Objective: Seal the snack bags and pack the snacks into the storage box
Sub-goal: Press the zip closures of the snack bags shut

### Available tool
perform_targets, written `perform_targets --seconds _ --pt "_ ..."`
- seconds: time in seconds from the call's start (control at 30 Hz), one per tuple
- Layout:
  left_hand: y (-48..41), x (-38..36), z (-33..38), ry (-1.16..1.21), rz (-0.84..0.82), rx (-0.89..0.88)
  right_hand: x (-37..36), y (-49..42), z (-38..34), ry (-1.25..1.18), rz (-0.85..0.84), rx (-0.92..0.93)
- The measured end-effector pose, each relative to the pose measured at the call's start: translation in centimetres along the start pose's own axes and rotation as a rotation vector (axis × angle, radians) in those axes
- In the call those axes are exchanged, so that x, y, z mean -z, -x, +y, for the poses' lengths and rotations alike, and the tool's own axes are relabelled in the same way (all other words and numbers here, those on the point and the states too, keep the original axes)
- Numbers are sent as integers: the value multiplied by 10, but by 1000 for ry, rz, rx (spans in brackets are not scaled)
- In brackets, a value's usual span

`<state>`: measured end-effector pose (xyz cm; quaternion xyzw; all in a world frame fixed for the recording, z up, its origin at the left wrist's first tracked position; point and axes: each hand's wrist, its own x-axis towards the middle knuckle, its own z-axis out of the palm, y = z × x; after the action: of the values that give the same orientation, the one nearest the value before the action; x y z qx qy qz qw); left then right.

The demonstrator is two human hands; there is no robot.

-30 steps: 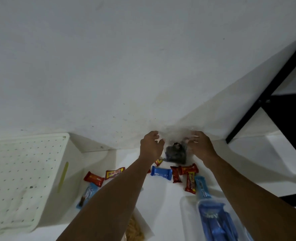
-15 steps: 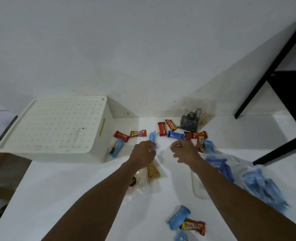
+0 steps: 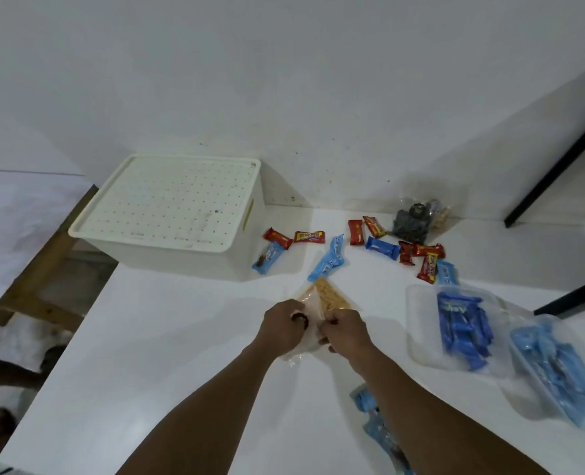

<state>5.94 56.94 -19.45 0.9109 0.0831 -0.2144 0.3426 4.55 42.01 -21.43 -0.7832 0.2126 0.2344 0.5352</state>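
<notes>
Snack bag [image 3: 322, 297]: 1 (clear) | left hand [image 3: 282, 326], right hand [image 3: 345, 330] pinch it

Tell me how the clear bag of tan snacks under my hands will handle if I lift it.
Probably floppy: the clear snack bag looks like thin, crumpled film lying flat on the table. Likely light, as the tan snacks fill only part of it. The pieces may slide toward whichever end hangs lower.

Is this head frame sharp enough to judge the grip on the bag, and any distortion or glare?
Head view: soft even light, no glare; wide-angle stretch skews the table and storage box edges; left hand and right hand pinching the snack bag look slightly soft; bag of blue packets at right is smeared.
</notes>
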Motion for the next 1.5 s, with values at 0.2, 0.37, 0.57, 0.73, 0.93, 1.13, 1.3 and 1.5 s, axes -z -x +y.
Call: perform_targets --seconds 0.2,0.37,0.57,0.73,0.93,1.13,1.3,1.5 --pt "-5 53 54 222 -26 -154 75 12 -75 192 -214 259" --pt "-13 94 105 467 -64 -290 151 28 -130 256 -169 416" --pt "-14 97 170 707 -130 -366 211 43 -148 -30 60 497" --pt "-8 86 208 820 -238 -403 225 48 -129 -153 143 537" --pt "-5 59 218 871 -174 -386 228 54 -102 -396 133 466" --pt "-2 46 211 909 -227 -341 235 61 -97 -356 214 518" --pt "3 48 215 932 -226 -366 229 64 -97 -436 196 491" --pt "1 44 214 843 -252 -391 222 64 -99 -295 285 570"
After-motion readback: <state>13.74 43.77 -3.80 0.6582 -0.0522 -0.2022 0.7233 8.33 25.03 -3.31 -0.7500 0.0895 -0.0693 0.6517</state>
